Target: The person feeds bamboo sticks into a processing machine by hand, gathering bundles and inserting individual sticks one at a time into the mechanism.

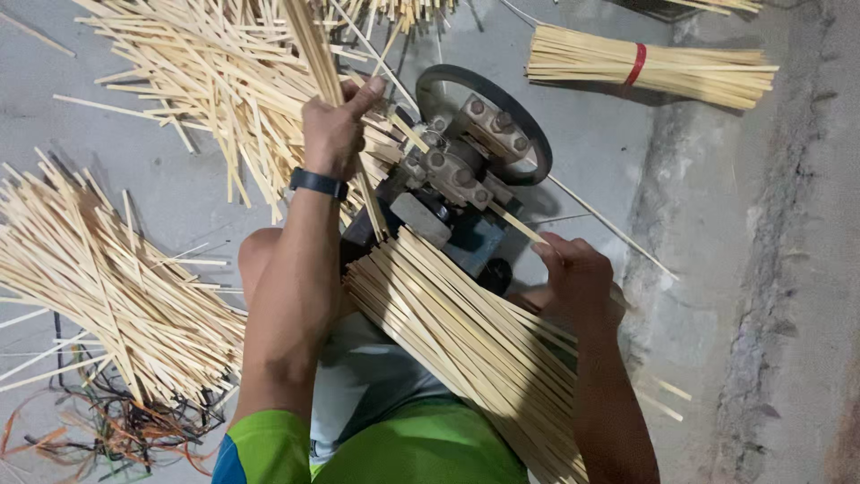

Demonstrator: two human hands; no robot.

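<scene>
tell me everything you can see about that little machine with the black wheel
The machine sits on the grey concrete floor between the person's knees. It has a grey metal head with bolts, a black ring-shaped wheel behind and a dark blue base. A pale stick pokes out towards the right hand. The left hand holds sticks just left of it.

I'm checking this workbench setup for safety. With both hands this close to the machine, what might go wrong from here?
1. The right hand feeds a stick right beside the small machine; fingers might get drawn toward its rollers.
2. The left hand grips sticks next to the black wheel; if it spins, it may catch them.
3. The bundle on the lap lies loose and may slide off.
</scene>
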